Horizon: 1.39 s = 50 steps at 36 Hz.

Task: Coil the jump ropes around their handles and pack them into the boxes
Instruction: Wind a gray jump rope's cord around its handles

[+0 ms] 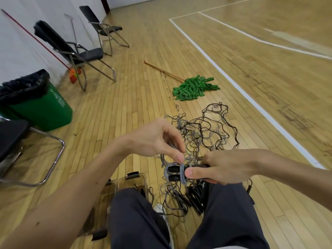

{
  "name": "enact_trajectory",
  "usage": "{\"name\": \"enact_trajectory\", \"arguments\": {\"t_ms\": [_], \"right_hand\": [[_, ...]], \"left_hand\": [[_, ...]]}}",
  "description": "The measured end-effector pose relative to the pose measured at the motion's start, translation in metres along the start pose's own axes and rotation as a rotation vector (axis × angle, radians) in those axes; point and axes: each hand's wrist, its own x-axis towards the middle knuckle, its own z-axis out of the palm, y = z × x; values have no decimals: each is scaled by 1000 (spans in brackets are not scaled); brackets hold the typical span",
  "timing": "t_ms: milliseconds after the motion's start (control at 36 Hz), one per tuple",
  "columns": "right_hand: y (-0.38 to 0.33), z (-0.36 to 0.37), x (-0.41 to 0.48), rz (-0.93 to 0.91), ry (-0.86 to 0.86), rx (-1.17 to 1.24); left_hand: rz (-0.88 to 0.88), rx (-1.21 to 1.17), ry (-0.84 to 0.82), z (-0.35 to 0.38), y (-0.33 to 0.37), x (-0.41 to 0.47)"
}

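Head view: I am seated, my knees (pixel 140 221) in dark trousers at the bottom edge, with one white shoe (pixel 159 208) between them on the wooden floor (pixel 125 105).
Boxes: two clear boxes (pixel 133 180) with dark clips stand on the floor just beside my left knee, which partly hides them. I cannot tell what is inside.
Right hand: my right hand (pixel 221 168) is curled round two black handles (pixel 173 174) held side by side, with the thumb pressing on the rope wraps.
Left hand: my left hand (pixel 152 139) is just above the handles, its fingertips pinching the grey rope (pixel 181 172).
Grey rope: a few turns lie around the handles near their free ends.
Spare handles: a cluster of black handles (pixel 194 196) lies on the floor between my knees, under my hands.
Tangle of ropes: a loose tangle of ropes (pixel 201 133), dark and grey, is spread on the floor beyond my hands.
Mop: a green mop (pixel 194 87) lies flat past the tangle.
Left side: a green bin (pixel 41 106) with a black liner, folding chairs (pixel 71 51) and a red-handled broom (pixel 73 76) stand by the wall.
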Motion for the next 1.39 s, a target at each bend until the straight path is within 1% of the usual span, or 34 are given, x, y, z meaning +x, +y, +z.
{"name": "enact_trajectory", "arguments": {"t_ms": [111, 194, 417, 500, 556, 639, 694, 778, 861, 917, 1000, 1056, 1222, 1306, 1389], "right_hand": [[-8, -4, -8, -76, 27, -11], [-10, -7, -13, -124, 33, 49], [-3, -17, -16, -244, 88, 292], [2, -20, -14, -303, 121, 351], [2, -24, -14, -313, 150, 367], [3, -30, -14, -337, 167, 466], [7, -32, -13, -333, 174, 541], [13, -33, -9, -299, 178, 633], [16, -34, -8, -313, 185, 686], [15, -37, -9, -317, 197, 721], [17, -43, -8, -302, 293, 796], [21, -47, -7, -276, 368, 798], [35, -47, 1, -158, 477, 706], [46, -48, 6, -91, 523, 644], [54, -43, 13, -44, 523, 628]], "left_hand": [[29, -156, -16, 5, -5, 3], [63, -241, -10, 9, -8, 5], [106, -438, 166, 30, -16, 12], [109, -513, 192, 32, -18, 17], [100, -541, 202, 33, -16, 19], [30, -580, 278, 35, -15, 23], [24, -581, 313, 37, -12, 25], [26, -586, 325, 39, -14, 27], [-8, -570, 348, 42, -20, 29], [-31, -565, 329, 45, -23, 29], [-114, -538, 290, 51, -27, 28], [-143, -531, 281, 54, -32, 27], [-177, -264, 359, 56, -37, 26], [-147, 33, 408, 58, -33, 23], [-138, 380, 390, 60, -21, 17]]}}
